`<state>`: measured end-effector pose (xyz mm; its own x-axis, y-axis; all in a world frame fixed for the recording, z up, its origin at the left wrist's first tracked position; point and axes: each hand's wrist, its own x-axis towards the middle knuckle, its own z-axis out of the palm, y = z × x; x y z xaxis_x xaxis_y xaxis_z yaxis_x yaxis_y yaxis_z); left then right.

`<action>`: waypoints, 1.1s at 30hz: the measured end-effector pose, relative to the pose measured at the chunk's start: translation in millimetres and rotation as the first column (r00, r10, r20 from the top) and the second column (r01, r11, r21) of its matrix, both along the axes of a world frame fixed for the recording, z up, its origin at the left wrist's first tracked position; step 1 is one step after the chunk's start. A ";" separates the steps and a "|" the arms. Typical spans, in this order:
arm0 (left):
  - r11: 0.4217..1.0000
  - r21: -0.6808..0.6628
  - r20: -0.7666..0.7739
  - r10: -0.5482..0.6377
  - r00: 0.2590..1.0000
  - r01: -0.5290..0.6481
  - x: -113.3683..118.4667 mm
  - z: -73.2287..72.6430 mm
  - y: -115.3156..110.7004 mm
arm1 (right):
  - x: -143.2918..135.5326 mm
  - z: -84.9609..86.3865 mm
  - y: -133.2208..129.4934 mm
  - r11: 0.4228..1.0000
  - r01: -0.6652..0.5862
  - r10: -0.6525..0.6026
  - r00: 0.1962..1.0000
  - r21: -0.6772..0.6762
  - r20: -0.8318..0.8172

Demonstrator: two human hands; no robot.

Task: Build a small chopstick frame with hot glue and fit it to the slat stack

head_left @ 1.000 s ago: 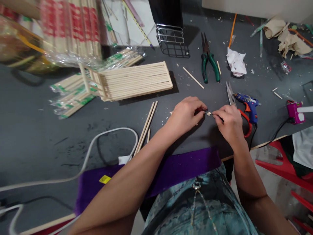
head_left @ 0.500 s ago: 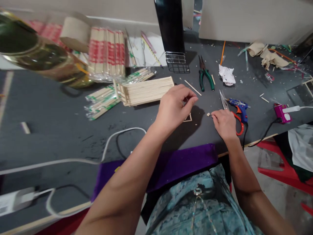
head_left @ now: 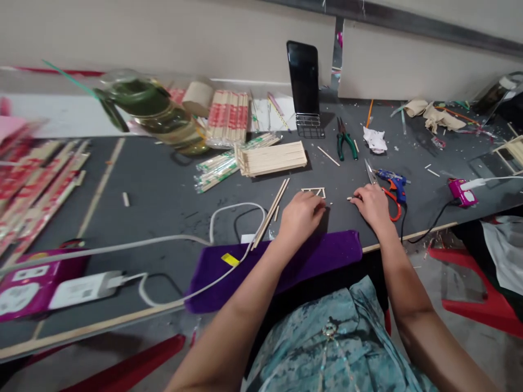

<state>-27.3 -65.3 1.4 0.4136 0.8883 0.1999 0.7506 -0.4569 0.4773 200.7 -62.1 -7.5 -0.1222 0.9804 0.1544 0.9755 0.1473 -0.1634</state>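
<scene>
Beyond the purple cloth (head_left: 330, 249), your left hand (head_left: 301, 213) has its fingers bent close by the small stick frame (head_left: 314, 189); you can't tell from this view whether they grip it. Past the cloth's right corner, your right hand (head_left: 371, 206) has its fingers narrowed on a small pale piece (head_left: 349, 198) at their tips.
</scene>
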 end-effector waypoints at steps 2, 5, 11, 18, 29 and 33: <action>1.000 -0.002 -0.001 0.004 1.000 -0.004 6.5 -5.0 -4.9 | -0.1 -0.4 -1.8 1.000 0.016 -0.016 1.000 -0.020 -0.012; 1.000 -0.014 -0.003 -0.002 1.000 0.002 16.1 -8.7 -7.5 | -1.2 -1.2 -2.7 0.998 0.038 -0.040 0.999 -0.049 -0.037; 0.999 -0.035 -0.019 -0.017 1.000 0.017 42.1 -4.8 8.0 | -0.2 -3.3 0.8 0.997 0.030 -0.033 0.999 -0.078 -0.034; 0.995 -0.078 -0.138 -0.071 0.988 0.060 67.5 -5.0 32.2 | 0.5 -0.7 1.4 0.994 -0.012 0.011 1.000 -0.107 -0.014; 0.994 -0.097 -0.073 -0.051 0.996 0.044 58.3 -9.5 61.4 | 5.5 11.3 9.6 0.985 -0.079 0.072 0.996 -0.154 -0.048; 0.991 -0.108 0.006 -0.084 0.996 0.084 50.2 -9.5 57.6 | 7.8 13.4 11.0 0.988 -0.085 0.069 0.990 -0.133 -0.120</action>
<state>22.8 -7.7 -8.1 0.4876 0.8667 0.1053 0.7111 -0.4642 0.5281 208.5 -51.2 5.9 -0.1874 0.9816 0.0366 0.9358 0.1897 -0.2970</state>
